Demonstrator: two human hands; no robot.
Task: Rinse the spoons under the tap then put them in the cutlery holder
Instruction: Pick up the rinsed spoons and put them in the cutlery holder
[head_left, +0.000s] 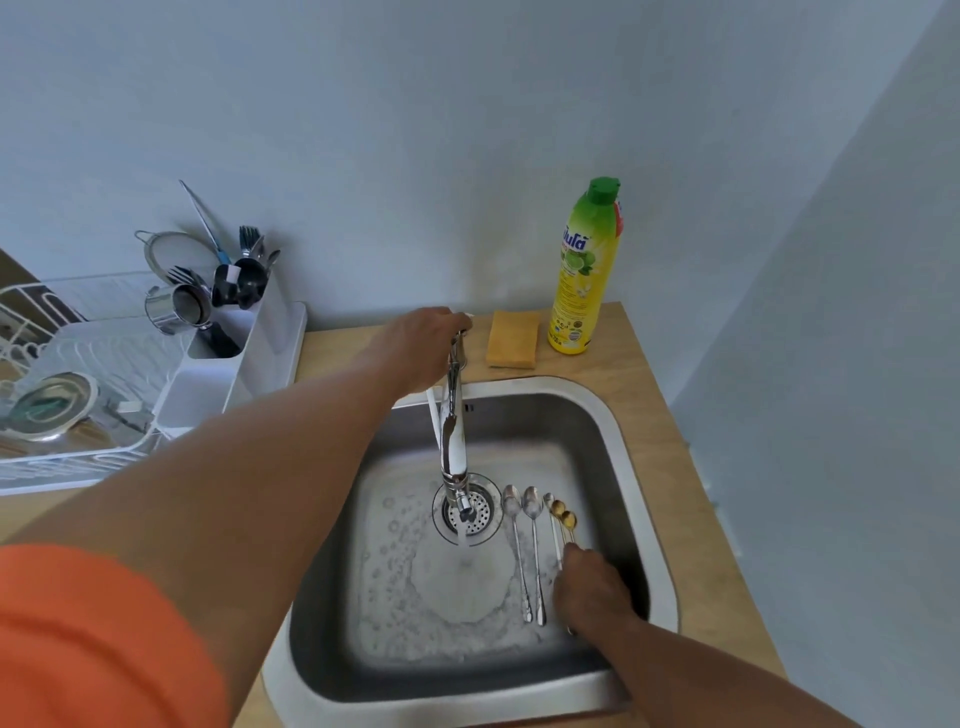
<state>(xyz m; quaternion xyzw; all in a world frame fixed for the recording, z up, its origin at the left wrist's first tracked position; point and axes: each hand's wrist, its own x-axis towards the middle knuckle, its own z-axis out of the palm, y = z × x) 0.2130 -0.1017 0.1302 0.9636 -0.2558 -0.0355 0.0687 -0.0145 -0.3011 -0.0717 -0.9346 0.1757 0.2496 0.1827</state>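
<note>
A: The left hand (423, 345) rests over the tap (453, 441) lever at frame centre, fingers curled on it; water is running into the sink (597, 415).

B: And the spoons (540, 535)?

A: Lying side by side, lower right of centre. The right hand (592, 587) covers their handles (its grip cannot be told). She should lift one by the handle and turn the bowl under the stream.

B: Any writing?

A: The yellow bottle (584, 280), upper right, carries a blue logo, unreadable. The cutlery holder (249, 332) stands at left.

Orange sleeve (104, 639), yellow bottle (584, 280) with green cap (604, 188), yellow sponge (512, 339), steel-grey sink (597, 426).
</note>
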